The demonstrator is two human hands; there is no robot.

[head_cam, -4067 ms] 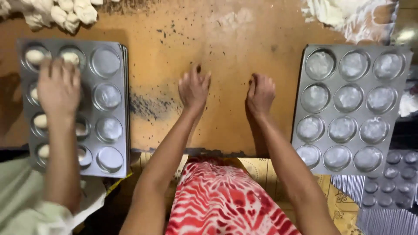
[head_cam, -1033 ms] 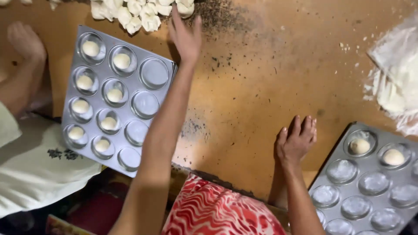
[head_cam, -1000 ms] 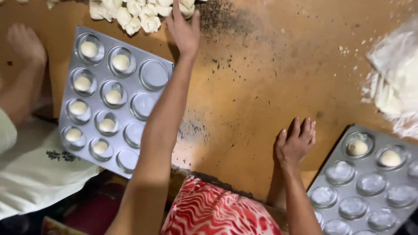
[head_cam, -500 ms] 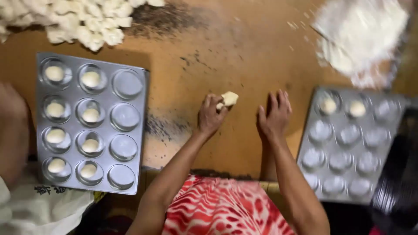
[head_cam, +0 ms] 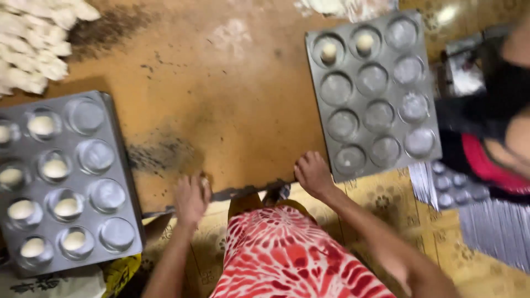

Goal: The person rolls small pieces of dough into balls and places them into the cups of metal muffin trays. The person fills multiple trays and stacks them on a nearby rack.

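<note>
Right now the left hand [head_cam: 191, 198] rests at the near edge of the brown counter [head_cam: 232, 105], its fingers curled over what looks like a small pale piece of dough [head_cam: 205, 181]; motion blur keeps me from telling how firmly it is held. The right hand [head_cam: 313, 174] lies on the same edge, fingers loosely bent and holding nothing that I can see, just beside the near corner of the right muffin tray [head_cam: 373, 94]. That tray carries only two dough balls [head_cam: 346, 47], both in its far cups, with the other cups bare. The left muffin tray [head_cam: 62, 185] is well apart on the other side and has dough in most of its cups. A heap of cut dough pieces [head_cam: 34, 44] lies at the far left corner of the counter.

My judgement is that the step in hand is shaping one piece before it goes into a cup. The next move would call for rolling it round, then carrying it across to a bare cup of the right tray and dropping it in the centre.
</note>
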